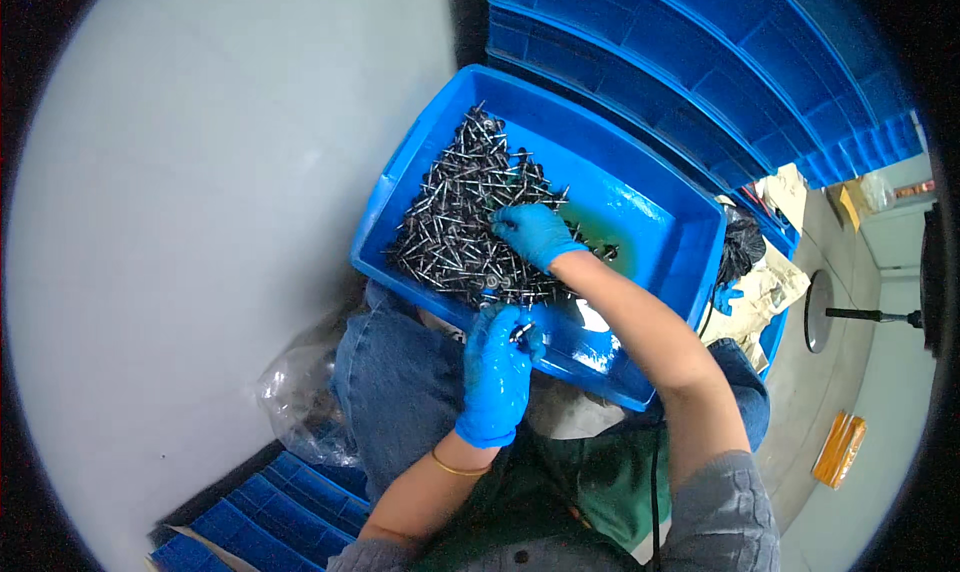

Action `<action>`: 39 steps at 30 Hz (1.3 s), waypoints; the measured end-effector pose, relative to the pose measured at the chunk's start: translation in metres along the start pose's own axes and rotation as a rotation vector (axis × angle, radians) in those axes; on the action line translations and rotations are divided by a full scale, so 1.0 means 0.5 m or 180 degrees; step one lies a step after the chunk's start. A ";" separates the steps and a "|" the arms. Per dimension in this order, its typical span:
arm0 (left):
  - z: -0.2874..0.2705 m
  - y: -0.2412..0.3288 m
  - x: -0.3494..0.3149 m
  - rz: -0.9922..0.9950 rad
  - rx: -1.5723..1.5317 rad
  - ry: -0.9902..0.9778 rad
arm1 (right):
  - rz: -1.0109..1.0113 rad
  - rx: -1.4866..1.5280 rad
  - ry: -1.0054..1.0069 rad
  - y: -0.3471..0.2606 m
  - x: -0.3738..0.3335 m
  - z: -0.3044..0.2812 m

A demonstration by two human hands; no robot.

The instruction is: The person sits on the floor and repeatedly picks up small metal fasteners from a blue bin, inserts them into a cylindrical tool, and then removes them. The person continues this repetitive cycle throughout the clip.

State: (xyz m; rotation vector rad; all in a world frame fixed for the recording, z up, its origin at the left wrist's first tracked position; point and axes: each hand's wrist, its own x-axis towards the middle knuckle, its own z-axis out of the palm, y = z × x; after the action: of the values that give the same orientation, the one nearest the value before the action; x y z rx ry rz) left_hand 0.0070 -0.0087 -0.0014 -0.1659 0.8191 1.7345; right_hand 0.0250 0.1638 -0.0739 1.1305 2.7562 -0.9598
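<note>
A blue plastic bin (640, 162) rests across my lap, tilted. A heap of small shiny metal pins with dark round heads (450, 212) fills its left part. My right hand (537, 234), in a blue glove, reaches into the heap; its fingers are curled down, and what they pinch is hidden. At the bin's near edge, my left hand (497, 372), in a wet-looking blue glove, is closed around at least one metal pin (520, 333), whose shiny end shows between thumb and fingers. How many it holds cannot be seen.
Stacked blue crates (640, 62) stand behind the bin, and more blue crates (285, 507) are at lower left. A pale wall (230, 172) rises on the left beside a clear plastic bag (305, 392). Brown paper (765, 297) and a black bag (740, 242) lie at right.
</note>
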 end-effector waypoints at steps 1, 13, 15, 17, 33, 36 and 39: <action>0.010 0.001 -0.003 -0.0045 0.0050 0.0233 | -0.0125 -0.0267 0.0078 0.003 0.015 0.015; 0.011 0.021 0.017 0.0628 0.0637 0.0451 | 0.0242 0.2575 0.0459 0.001 -0.043 -0.012; 0.011 0.021 0.019 0.0726 0.0805 0.0454 | 0.1012 0.4410 -0.0072 -0.044 -0.108 -0.067; 0.012 0.019 0.017 0.0804 0.1034 0.0362 | 0.1291 0.5130 -0.0288 -0.079 -0.166 -0.098; 0.057 -0.002 -0.011 0.1354 0.2637 -0.0500 | 0.1625 0.6931 -0.0762 -0.083 -0.289 -0.083; 0.041 -0.016 0.000 0.1423 0.2506 -0.0120 | 0.1634 0.6886 -0.0615 -0.067 -0.273 -0.093; 0.032 -0.021 -0.003 0.0682 0.1540 0.0148 | 0.1661 0.6661 -0.0369 -0.028 -0.243 -0.084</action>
State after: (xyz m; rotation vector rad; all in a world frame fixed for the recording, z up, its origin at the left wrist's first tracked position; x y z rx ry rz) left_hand 0.0217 0.0008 0.0066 0.2151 1.3023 1.6792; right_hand 0.1147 0.1020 -0.0041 1.2590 0.2739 -3.2993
